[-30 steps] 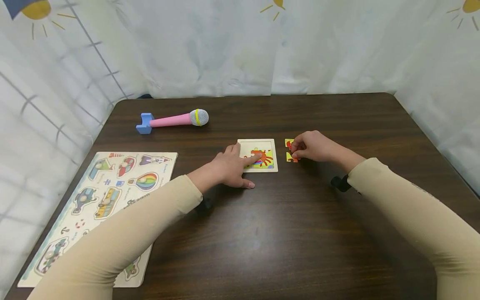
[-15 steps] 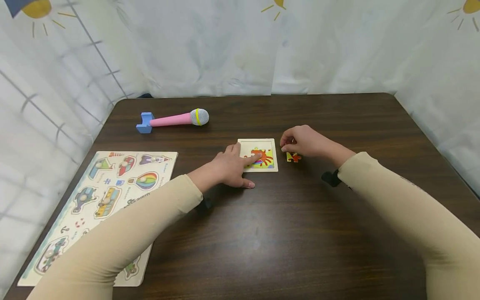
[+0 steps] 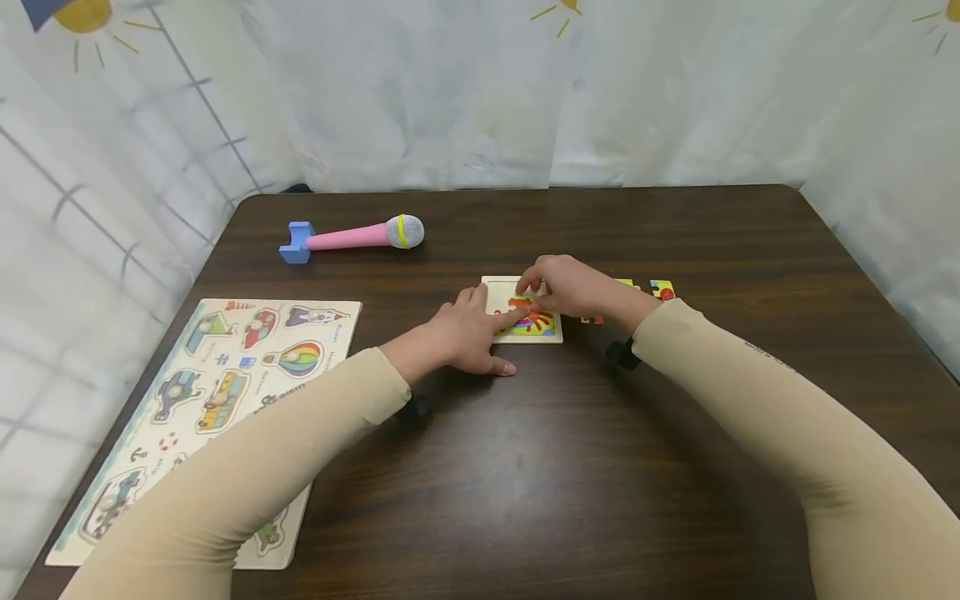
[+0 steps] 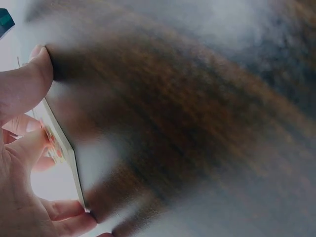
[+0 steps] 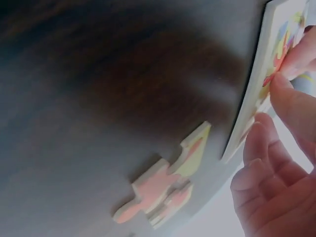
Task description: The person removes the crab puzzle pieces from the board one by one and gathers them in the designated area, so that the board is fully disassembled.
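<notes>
My left hand lies spread at the left side of a small square wooden puzzle tray. Its index finger rests on the red and yellow picture, and the thumb lies on the table in front. In the left wrist view, other fingertips touch the edge of the tray. Over the tray's right side, my right hand has thumb and curled fingers drawn together around a jigsaw piece mostly hidden by them. Loose jigsaw pieces lie on the table near the tray, partly under the right wrist in the head view.
A pink toy microphone with a blue stand lies at the back left. A large peg puzzle board with vehicle pictures covers the table's left side, partly under the left forearm. Another jigsaw piece lies by the right cuff.
My right hand has moved left from the loose pieces to the tray, carrying one jigsaw piece away. The left hand has stayed on the tray.
</notes>
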The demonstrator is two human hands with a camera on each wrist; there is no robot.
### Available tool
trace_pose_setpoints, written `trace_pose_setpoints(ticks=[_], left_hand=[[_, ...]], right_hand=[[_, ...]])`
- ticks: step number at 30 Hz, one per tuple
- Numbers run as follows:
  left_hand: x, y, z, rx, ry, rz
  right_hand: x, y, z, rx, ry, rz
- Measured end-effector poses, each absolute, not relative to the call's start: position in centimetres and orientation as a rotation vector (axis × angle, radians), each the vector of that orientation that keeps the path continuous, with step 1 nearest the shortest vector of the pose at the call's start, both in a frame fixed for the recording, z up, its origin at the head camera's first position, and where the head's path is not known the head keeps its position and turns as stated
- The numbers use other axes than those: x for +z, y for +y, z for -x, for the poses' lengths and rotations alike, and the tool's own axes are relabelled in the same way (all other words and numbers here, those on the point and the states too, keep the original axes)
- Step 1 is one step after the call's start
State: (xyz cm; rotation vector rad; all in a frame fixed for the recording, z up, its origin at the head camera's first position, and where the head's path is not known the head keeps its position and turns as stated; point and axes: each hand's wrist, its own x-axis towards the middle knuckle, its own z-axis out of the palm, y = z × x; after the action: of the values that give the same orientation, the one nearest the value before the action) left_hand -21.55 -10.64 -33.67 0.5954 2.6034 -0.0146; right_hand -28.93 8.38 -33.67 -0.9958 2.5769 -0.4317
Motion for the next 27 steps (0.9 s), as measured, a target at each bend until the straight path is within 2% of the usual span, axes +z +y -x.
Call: trace_pose_setpoints(ticks=[17, 27], left_hand=[[-33.30, -10.23, 21.92, -0.038, 2.535, -0.631], [-33.13, -10.00, 21.71, -0.077, 2.548, -0.632]], right_hand=[[-33.88, 8.42, 28.84, -0.488, 2.605, 1.001], [-34.07, 7.83, 29.02, -0.565, 2.593, 0.885]])
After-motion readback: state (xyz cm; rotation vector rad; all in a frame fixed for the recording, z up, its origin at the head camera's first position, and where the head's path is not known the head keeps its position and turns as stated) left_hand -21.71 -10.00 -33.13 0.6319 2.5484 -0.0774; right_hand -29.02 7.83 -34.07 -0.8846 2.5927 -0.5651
